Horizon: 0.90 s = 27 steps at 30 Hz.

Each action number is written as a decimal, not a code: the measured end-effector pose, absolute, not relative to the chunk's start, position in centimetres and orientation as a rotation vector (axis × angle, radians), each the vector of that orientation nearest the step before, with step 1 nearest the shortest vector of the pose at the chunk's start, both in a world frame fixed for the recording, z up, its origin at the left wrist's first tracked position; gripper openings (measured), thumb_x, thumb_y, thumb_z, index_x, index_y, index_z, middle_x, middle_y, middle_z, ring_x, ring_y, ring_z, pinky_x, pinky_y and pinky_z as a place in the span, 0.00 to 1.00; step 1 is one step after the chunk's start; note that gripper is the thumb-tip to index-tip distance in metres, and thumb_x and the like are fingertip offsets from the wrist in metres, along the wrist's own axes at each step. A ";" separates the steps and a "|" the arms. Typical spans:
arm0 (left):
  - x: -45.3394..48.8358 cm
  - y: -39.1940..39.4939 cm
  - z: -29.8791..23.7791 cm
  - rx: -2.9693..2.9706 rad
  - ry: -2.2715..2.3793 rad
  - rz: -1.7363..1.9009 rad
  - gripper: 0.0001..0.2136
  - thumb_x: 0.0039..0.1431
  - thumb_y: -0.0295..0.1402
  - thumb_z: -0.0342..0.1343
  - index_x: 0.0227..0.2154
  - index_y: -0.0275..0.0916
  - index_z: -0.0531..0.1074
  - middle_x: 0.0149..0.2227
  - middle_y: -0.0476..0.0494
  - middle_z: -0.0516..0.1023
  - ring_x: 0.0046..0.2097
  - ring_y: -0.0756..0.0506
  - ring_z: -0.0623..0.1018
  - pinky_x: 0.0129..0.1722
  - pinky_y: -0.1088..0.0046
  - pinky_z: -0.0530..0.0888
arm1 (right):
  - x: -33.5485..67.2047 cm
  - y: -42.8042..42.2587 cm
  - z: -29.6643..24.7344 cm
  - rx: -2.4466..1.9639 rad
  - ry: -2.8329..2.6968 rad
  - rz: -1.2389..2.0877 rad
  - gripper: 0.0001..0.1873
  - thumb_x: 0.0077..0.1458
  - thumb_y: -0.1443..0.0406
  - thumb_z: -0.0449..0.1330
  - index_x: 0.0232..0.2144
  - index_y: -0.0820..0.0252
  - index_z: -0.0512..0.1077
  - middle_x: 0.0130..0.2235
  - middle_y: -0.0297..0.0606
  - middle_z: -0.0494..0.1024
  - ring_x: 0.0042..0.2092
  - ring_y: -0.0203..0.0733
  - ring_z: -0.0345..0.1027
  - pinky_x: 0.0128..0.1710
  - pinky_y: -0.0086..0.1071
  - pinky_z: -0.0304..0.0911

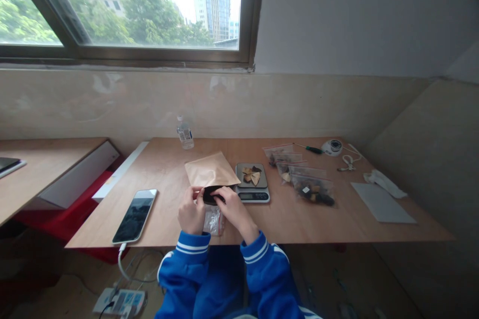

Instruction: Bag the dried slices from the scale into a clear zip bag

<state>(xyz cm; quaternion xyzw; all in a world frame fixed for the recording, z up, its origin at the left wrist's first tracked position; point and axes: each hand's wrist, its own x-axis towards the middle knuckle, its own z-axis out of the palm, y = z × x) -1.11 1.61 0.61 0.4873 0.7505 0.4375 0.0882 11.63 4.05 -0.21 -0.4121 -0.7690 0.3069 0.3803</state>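
My left hand (190,212) and my right hand (232,205) meet at the near edge of the wooden table (164,169), both in blue sleeves with white stripes. Together they grip a small dark item (211,193) at the mouth of a clear plastic bag (214,220) that lies under my hands. Fingers of both hands are curled and pinched on it. Just behind lies a brown paper envelope (210,170). To its right stands a small digital scale (252,182) with tan and dark dried pieces (251,174) on its pan.
A phone (135,215) on a white cable lies at the left. Several clear zip bags with dried contents (307,179) sit right of the scale. A water bottle (184,133), screwdriver (310,149), tape roll (332,147), grey sheet (380,203) and white cloth (384,182) are farther off.
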 end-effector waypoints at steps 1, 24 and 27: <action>-1.1 1.6 0.6 1.457 2.228 1.302 0.08 0.57 0.37 0.50 0.31 0.41 0.71 0.28 0.46 0.76 0.31 0.45 0.76 0.30 0.72 0.66 | 11.7 4.0 -0.3 -1.040 -1.948 0.796 0.11 0.58 0.73 0.53 0.39 0.60 0.74 0.41 0.39 0.76 0.45 0.39 0.69 0.48 0.33 0.63; -1.0 1.5 0.5 1.466 2.170 1.296 0.06 0.57 0.35 0.51 0.31 0.41 0.71 0.30 0.46 0.76 0.34 0.46 0.76 0.34 0.73 0.67 | 10.8 3.8 -2.5 -0.965 -1.760 0.638 0.15 0.57 0.73 0.51 0.39 0.56 0.74 0.41 0.39 0.76 0.47 0.41 0.69 0.50 0.36 0.65; -1.0 1.5 0.4 1.474 2.162 1.302 0.06 0.57 0.35 0.51 0.31 0.41 0.71 0.30 0.46 0.76 0.35 0.45 0.77 0.34 0.73 0.68 | 10.6 3.9 -3.4 -0.996 -1.746 0.595 0.18 0.56 0.74 0.50 0.44 0.56 0.72 0.44 0.41 0.75 0.50 0.42 0.67 0.53 0.38 0.64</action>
